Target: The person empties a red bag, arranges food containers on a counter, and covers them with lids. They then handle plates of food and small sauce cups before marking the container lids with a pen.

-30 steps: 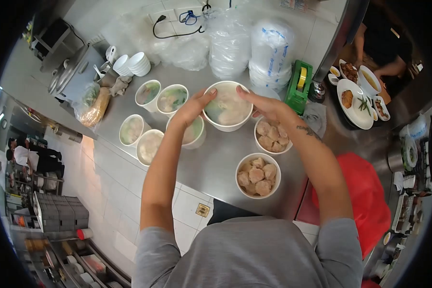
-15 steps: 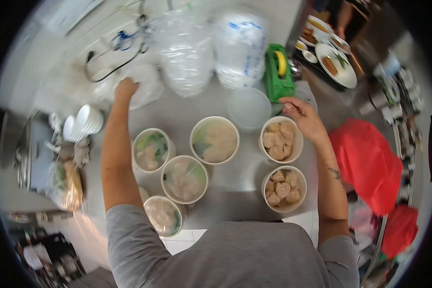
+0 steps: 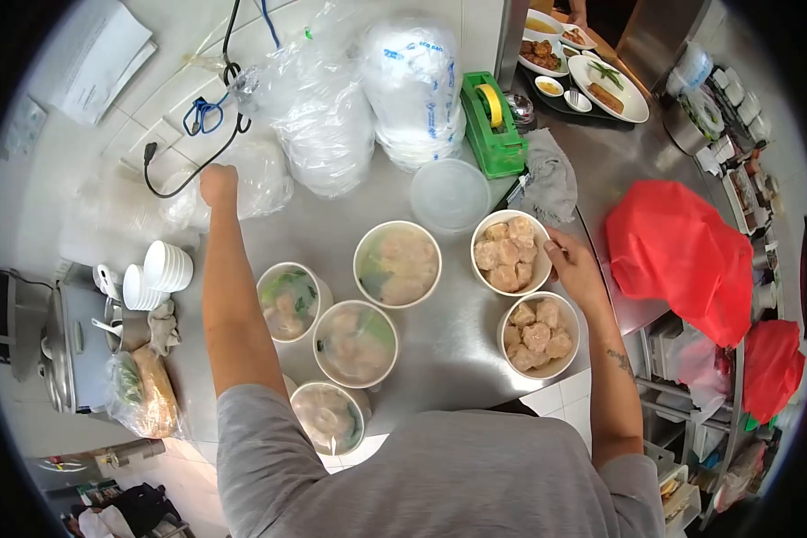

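Note:
My left hand (image 3: 219,186) is closed in a fist at a pile of clear plastic (image 3: 264,184); what it holds, if anything, is hidden. My right hand (image 3: 576,269) has its curled fingers on the right side of the upper white bowl of pale dumplings (image 3: 509,254). Just below is a second bowl of dumplings (image 3: 537,336). A round translucent lid (image 3: 449,195) lies up and left of the upper bowl. To the left stand several lidded bowls with food and greens, one (image 3: 397,264) near the middle, another (image 3: 356,344) below it.
Bagged plastic stacks (image 3: 414,94) stand at the back beside a green tape dispenser (image 3: 493,130) and grey cloth (image 3: 547,175). Small white cups (image 3: 167,266) are at left, a red bag (image 3: 677,255) at right. Plated food (image 3: 608,87) and part of another person's hand (image 3: 578,15) appear top right.
The view has shifted and sharpened. My right hand has moved from above the upper dumpling bowl's rim down to its right side. My left hand remains at the clear plastic.

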Action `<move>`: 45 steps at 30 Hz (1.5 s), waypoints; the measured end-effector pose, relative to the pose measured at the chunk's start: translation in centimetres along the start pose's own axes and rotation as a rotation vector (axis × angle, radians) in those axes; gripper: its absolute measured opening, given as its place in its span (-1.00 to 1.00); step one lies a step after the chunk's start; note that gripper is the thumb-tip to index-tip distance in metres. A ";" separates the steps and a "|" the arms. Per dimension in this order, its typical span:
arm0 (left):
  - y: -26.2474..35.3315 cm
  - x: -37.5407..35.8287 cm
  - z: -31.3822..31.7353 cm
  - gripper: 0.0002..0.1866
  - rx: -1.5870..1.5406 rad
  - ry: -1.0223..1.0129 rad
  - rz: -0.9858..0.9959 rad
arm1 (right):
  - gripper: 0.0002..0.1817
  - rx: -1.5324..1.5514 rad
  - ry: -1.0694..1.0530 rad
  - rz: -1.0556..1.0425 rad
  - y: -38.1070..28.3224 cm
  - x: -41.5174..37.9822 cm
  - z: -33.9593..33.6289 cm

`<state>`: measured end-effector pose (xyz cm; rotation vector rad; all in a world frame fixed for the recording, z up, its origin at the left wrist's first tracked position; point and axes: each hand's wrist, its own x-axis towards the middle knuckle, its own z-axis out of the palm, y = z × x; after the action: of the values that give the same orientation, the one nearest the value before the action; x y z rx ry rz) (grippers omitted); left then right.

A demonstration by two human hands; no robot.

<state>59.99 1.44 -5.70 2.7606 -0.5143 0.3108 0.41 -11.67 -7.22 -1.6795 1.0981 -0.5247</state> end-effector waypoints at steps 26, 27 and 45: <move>8.1 -18.3 -16.9 -0.80 -0.889 -0.797 0.389 | -0.70 0.768 -0.448 -0.113 -14.1 4.4 13.3; 6.6 -15.6 -14.9 -0.77 -0.830 -0.607 0.344 | -0.71 0.706 -0.351 -0.102 -14.1 4.3 12.9; -2.0 0.7 1.2 -0.69 -0.116 -0.197 -0.070 | -0.44 -0.017 0.522 0.024 8.0 8.9 -3.8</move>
<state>61.53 2.60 -7.17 2.7027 -0.4655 -0.0081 -1.48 -21.72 -14.46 -1.5805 1.4924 -0.9761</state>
